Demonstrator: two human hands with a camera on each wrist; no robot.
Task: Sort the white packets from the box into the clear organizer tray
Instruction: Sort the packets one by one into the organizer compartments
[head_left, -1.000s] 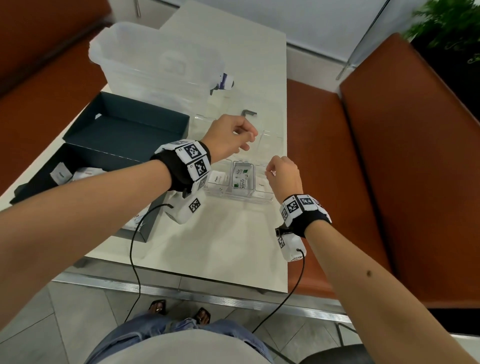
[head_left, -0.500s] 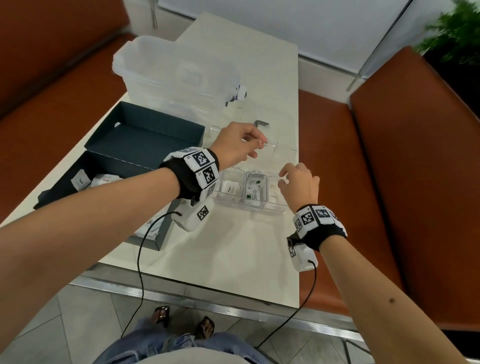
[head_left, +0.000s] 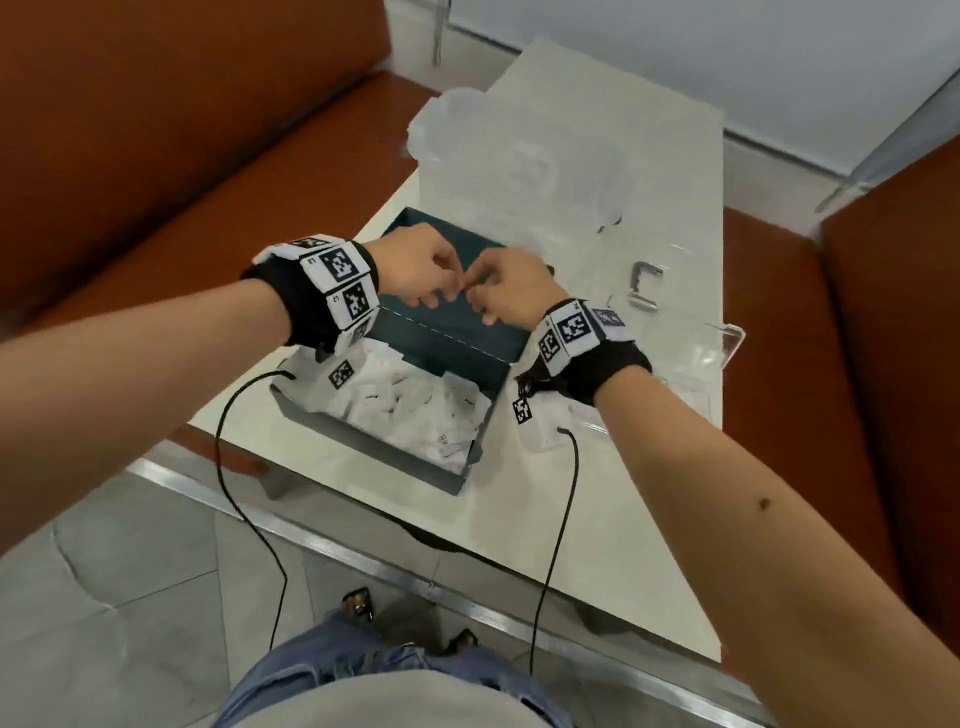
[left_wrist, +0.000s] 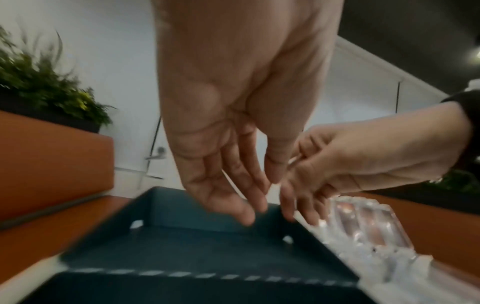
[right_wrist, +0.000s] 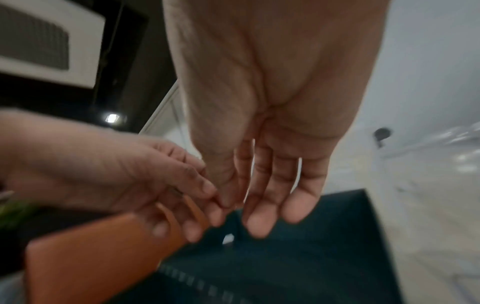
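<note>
The dark teal box (head_left: 382, 450) stands open near the table's front edge, with several white packets (head_left: 415, 410) in it. Its hinged lid (head_left: 457, 332) lies flat behind it. My left hand (head_left: 441, 291) and right hand (head_left: 483, 291) hover over the lid, and their thumb and forefinger tips meet. Motion blur hides whether anything small is pinched between them. In the left wrist view the other fingers of my left hand (left_wrist: 259, 195) hang fairly straight. The clear organizer tray (head_left: 722, 343) lies to the right, largely hidden behind my right wrist.
A big clear plastic tub (head_left: 519, 156) stands at the back of the white table (head_left: 597, 519). A small metal bracket (head_left: 644, 291) lies beyond the tray. Orange benches (head_left: 857, 415) flank the table on both sides. Sensor cables hang from both wrists over the table's front edge.
Both hands have left the organizer tray and moved left, coming together over the box lid. The head view has swung left and down, so the packets in the box now show.
</note>
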